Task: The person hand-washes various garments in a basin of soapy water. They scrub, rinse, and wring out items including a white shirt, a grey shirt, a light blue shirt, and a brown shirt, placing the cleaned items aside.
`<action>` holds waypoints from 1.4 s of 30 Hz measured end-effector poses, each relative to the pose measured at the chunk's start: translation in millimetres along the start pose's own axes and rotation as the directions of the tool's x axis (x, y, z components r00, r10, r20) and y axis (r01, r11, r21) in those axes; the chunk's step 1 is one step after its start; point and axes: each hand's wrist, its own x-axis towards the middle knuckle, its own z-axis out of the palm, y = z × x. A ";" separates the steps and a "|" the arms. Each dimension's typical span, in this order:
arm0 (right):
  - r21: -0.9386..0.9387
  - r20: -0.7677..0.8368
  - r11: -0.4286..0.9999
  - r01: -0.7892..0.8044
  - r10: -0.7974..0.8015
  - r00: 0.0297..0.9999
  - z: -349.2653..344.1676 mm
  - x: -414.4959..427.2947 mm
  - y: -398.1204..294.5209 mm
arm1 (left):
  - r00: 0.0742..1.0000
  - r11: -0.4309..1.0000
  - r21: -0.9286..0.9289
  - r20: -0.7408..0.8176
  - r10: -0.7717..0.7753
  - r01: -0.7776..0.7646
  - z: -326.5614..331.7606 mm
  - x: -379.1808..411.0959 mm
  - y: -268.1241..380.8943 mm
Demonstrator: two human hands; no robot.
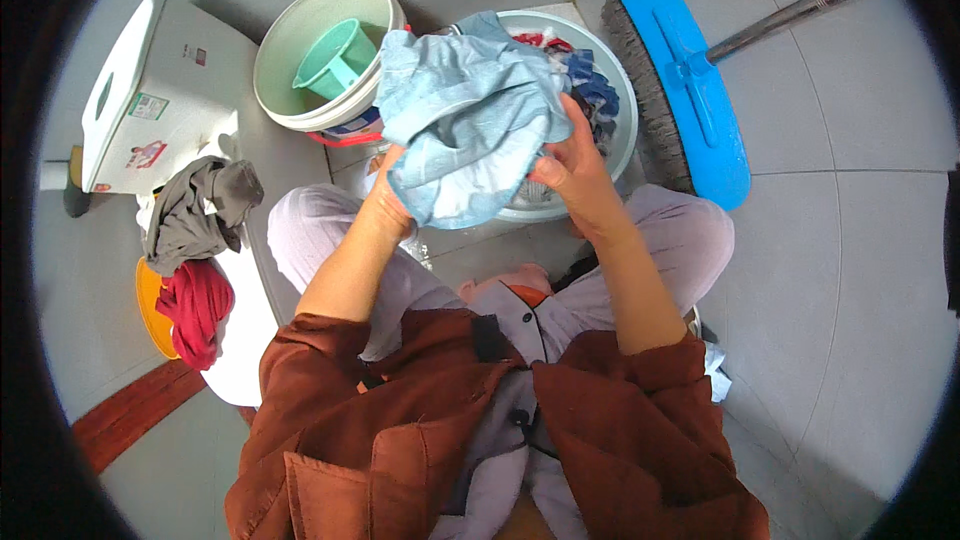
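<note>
A bunched light-blue cloth garment (472, 112) is held up in front of me between both hands. My left hand (390, 199) grips its lower left edge, with the fingers mostly hidden behind the fabric. On the other side, my right hand (574, 165) holds its right edge, the thumb lying in front. Behind and below the garment stands a round pale-blue basin (628, 127). Wet laundry (592, 86) in blue, red and dark colours lies in the basin with some suds. The garment covers the basin's left part.
A white bucket (274, 82) holding a green plastic scoop (330, 64) stands left of the basin. On the right rests a blue push broom (694, 90) with a metal handle. Farther left are a white box-shaped appliance (180, 67), a grey garment (195, 214) and a red cloth (196, 307).
</note>
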 end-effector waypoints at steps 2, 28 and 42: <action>-0.093 0.007 0.994 0.058 -0.057 0.998 9.3 8.9 1.8 | 0.999 1.000 0.013 0.027 0.019 -0.020 -3.2 1.6 0.5; 0.341 -0.262 0.940 0.032 0.062 0.963 -16.6 20.0 -40.7 | 0.991 0.992 0.070 0.094 0.096 -0.102 -10.6 -7.1 11.3; 0.260 -0.375 0.964 0.049 0.054 0.925 -33.4 17.4 -40.9 | 0.989 0.990 0.079 0.096 0.109 -0.117 -12.7 -6.6 10.9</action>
